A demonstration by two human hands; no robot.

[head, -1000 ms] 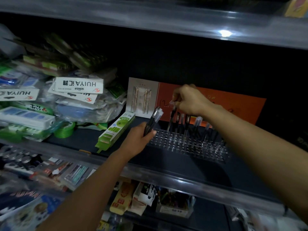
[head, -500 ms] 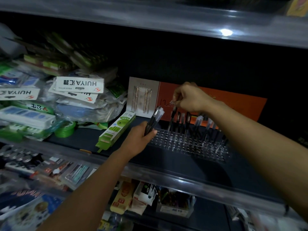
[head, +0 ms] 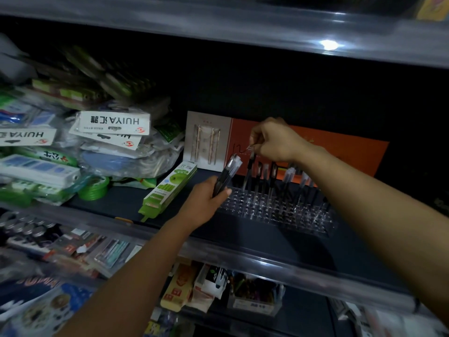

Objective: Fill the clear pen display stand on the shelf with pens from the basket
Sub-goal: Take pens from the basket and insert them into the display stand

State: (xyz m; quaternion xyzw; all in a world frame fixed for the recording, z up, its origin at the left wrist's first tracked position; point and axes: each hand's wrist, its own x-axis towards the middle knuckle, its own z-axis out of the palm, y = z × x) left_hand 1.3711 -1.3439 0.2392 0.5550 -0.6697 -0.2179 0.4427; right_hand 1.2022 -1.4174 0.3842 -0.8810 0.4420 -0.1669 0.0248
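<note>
A clear pen display stand (head: 279, 210) with a grid of holes sits on the dark shelf, right of centre. Several black pens (head: 272, 181) stand upright in its back rows. My left hand (head: 206, 203) grips a bundle of black pens (head: 227, 175) just left of the stand, tips pointing up and right. My right hand (head: 274, 141) hovers above the stand's back left corner and pinches the top of one pen (head: 249, 170) that stands in a hole. The basket is out of view.
A green pencil box (head: 170, 188) lies left of my left hand. Bagged stationery (head: 107, 142) is piled at the left. A white and orange card box (head: 243, 142) stands behind the stand. The shelf's front rail (head: 267, 261) runs below, with more goods underneath.
My right hand has lifted slightly at the stand's back left corner while still pinching the pen. My left hand has stayed where it was with the bundle.
</note>
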